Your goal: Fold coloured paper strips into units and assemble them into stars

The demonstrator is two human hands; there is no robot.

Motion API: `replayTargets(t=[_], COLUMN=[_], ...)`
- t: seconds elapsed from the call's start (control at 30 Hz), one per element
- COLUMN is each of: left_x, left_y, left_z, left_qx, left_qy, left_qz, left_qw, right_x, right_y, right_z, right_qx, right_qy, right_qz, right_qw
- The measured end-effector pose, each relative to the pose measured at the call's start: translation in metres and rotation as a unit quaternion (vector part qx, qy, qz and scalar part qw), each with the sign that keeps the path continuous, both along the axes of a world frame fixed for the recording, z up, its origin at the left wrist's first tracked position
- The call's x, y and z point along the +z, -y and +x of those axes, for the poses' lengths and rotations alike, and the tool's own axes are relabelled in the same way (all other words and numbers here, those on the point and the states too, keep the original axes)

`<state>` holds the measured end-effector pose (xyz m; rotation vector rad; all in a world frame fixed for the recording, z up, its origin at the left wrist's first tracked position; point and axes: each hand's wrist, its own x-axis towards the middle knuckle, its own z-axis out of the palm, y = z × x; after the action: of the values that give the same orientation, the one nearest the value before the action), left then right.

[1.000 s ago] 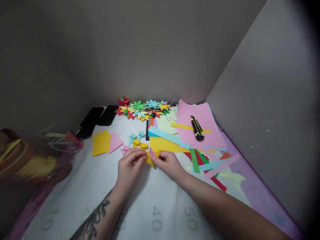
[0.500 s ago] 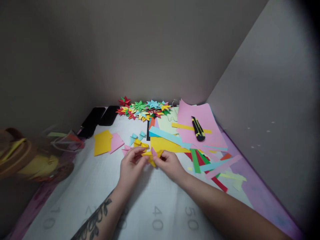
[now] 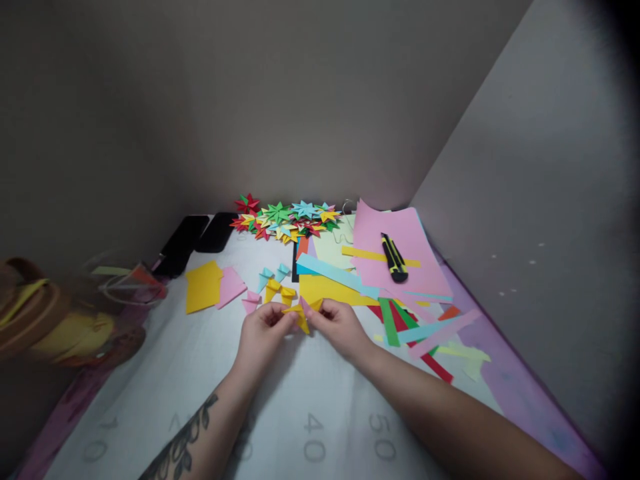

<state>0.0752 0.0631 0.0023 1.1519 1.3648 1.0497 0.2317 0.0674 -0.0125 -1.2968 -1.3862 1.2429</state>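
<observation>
My left hand (image 3: 263,333) and my right hand (image 3: 340,325) meet over the white mat, both pinching one small folded yellow and pink paper piece (image 3: 301,313) between thumbs and fingertips. Just beyond it lie small folded units: yellow (image 3: 280,291), pink (image 3: 250,301) and light blue (image 3: 273,273). Part of the held piece is hidden by my fingers.
A yellow sheet (image 3: 203,285) and pink sheet (image 3: 231,284) lie at left. Finished paper stars (image 3: 285,220) line the back wall beside two dark phones (image 3: 200,239). A utility knife (image 3: 394,257) rests on pink paper (image 3: 400,260). Coloured strips (image 3: 415,330) spread right; a clear bag (image 3: 120,283) sits left.
My hands have shifted slightly and worked the yellow and pink piece between the fingertips; the pink part is now less visible. Everything else stays where it was.
</observation>
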Motion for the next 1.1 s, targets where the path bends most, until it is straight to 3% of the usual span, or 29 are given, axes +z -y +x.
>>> replayTargets(t=[0.4,0.73,0.87,1.0,1.1], left_x=[-0.004,-0.003,-0.007,-0.008,-0.007], left_y=[0.0,0.003,0.005,0.006,0.006], left_z=[0.002,0.007,0.006,-0.001,-0.004], left_qx=[0.015,0.018,0.035,-0.036,-0.061], left_qy=[0.035,0.014,0.007,-0.111,-0.165], left_qz=[-0.02,0.019,0.104,0.23,0.268], left_qw=[0.999,1.0,0.994,0.966,0.947], right_x=[-0.003,-0.009,-0.01,-0.008,-0.006], right_y=[-0.001,0.0,0.0,0.0,0.0], right_z=[0.001,-0.003,-0.003,-0.003,-0.003], right_qx=[0.012,0.02,0.003,0.005,0.006], right_qy=[0.012,0.011,0.027,0.012,0.019], right_qz=[-0.002,-0.013,-0.003,-0.002,0.014], right_qw=[1.0,1.0,1.0,1.0,1.0])
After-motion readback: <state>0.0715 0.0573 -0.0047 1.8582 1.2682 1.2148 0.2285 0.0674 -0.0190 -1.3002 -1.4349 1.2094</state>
